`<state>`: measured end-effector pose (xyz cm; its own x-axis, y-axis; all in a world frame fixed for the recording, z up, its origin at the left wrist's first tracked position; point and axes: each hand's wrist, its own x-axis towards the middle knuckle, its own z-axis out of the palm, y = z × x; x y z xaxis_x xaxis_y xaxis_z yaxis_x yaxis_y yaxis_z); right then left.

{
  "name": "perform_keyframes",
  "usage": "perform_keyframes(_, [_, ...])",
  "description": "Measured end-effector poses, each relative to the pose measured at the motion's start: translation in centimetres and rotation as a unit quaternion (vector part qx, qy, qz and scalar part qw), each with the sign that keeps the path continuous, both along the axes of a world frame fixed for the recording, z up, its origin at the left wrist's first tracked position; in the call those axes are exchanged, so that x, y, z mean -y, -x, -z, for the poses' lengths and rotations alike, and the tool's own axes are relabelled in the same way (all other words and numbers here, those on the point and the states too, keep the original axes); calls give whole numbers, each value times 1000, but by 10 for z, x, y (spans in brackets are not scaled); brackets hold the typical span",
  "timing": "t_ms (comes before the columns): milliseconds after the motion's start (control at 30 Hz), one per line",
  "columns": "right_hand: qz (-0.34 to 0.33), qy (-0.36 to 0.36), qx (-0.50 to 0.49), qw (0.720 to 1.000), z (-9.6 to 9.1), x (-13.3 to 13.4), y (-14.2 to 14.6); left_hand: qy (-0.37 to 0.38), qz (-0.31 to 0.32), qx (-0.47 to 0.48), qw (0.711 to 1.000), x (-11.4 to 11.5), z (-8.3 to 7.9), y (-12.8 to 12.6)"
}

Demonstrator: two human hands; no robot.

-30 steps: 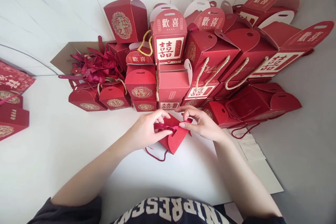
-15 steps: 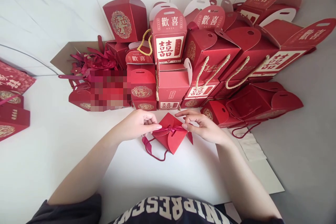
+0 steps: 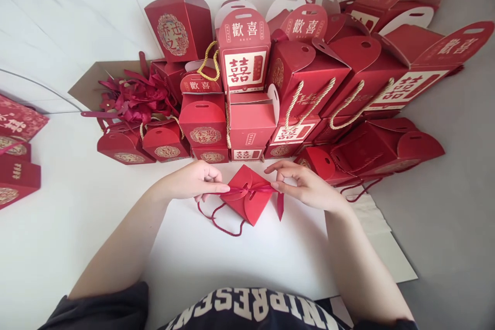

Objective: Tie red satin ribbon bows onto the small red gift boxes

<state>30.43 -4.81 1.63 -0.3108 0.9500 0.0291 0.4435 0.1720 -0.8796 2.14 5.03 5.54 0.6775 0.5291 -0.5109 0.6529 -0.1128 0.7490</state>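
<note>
A small red gift box (image 3: 247,205) sits on the white table (image 3: 77,227) in front of me, with a dark red ribbon (image 3: 251,190) knotted across its top. My left hand (image 3: 193,180) pinches the ribbon's left end. The ribbon's right end is pinched by my right hand (image 3: 305,183), and a loose tail hangs below those fingers. The ribbon is stretched taut between the two hands. A red cord handle (image 3: 216,219) trails from the box toward me.
A large pile of red gift boxes (image 3: 247,93) with gold rope handles is stacked against the white wall behind. Loose red ribbons (image 3: 135,95) lie in a cardboard tray at left. More red boxes (image 3: 15,165) sit at the far left edge. Grey floor lies to the right.
My hands have drawn apart, pulling the ribbon ends outward and tightening the knot on the box. The ribbon now lies straight across the top.
</note>
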Motion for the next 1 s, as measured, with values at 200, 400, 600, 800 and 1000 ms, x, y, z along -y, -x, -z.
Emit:
perform_keyframes(200, [19,-9,38,999,-12,5,10,22,16,8,1000,9,-4,-4])
perform_keyframes(400, [8,-5,61,998,-8,6,21,0,12,-28,1000,20,-12,-9])
perform_keyframes(600, [36,-12,101,994,-13,12,32,-88,-5,-29,996,27,-12,-10])
perform_keyframes(800, [40,-17,139,989,-11,15,42,-354,16,-58,933,40,-3,-19])
perform_keyframes(1000, [44,-10,142,989,-9,13,42,-433,59,-60,897,47,-3,-23])
